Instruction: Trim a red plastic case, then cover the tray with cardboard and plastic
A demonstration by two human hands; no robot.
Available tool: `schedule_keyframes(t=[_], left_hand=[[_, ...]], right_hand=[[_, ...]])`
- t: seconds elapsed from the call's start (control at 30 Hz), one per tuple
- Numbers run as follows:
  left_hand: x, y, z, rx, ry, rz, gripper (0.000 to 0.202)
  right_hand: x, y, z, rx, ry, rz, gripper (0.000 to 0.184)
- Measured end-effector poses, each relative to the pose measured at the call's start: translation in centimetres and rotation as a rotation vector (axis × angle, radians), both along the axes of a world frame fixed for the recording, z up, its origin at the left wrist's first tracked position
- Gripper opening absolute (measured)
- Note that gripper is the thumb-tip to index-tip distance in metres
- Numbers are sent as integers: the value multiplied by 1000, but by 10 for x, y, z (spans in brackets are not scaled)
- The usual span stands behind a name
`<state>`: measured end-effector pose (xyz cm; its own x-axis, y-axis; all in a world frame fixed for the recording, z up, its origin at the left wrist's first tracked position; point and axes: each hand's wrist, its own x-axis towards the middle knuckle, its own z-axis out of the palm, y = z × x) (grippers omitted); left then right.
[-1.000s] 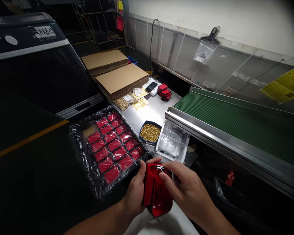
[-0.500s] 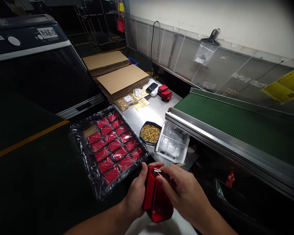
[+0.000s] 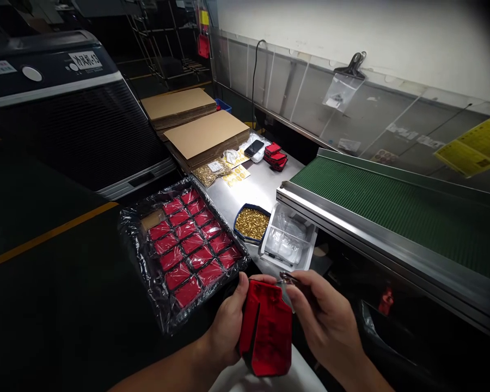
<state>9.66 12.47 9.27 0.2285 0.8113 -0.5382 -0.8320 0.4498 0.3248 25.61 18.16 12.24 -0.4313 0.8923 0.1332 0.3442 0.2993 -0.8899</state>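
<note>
My left hand (image 3: 227, 321) is wrapped round the left side of a red, black-edged case (image 3: 271, 329), tilted up over my lap. The case looks folded, with a dark gap between its two red parts. Just right of its top edge, my right hand (image 3: 324, 313) pinches a small shiny metal piece (image 3: 285, 276) between thumb and fingers. Something thin and translucent shows below that piece; its kind cannot be made out. Ahead of my left hand lies a plastic-lined tray (image 3: 147, 277) holding rows of similar red pieces.
A blue tray of small gold-coloured parts (image 3: 252, 222) and a white bin (image 3: 307, 260) with clear plastic bags stand ahead. A green conveyor (image 3: 375, 201) runs along the right. Cardboard sheets (image 3: 206, 133), a phone (image 3: 253, 147) and stacked red cases (image 3: 275, 157) lie farther back.
My right hand has moved right, off the red case's top, with the small metal piece in its fingers. The case has turned slightly, showing more of its red face.
</note>
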Motion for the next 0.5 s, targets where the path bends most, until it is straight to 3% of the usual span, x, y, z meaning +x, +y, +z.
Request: schedule_keyframes(t=[0.2,0.27,0.33,0.4,0.5], left_hand=[[4,7,2,-109,-177,66,58],[8,9,2,-165,-149,39,59],[10,7,1,-186,-1,15,59],[10,0,-2,-124,321,17,55],[5,-13,-3,160,861,-3,47]], right_hand=[[-3,-31,-9,257,146,107,24],[-7,-38,-17,270,168,61,21],[-10,-36,-25,121,251,-86,20],[-13,-28,-28,-188,389,-267,29],[-16,-12,-28,-588,589,-440,36]])
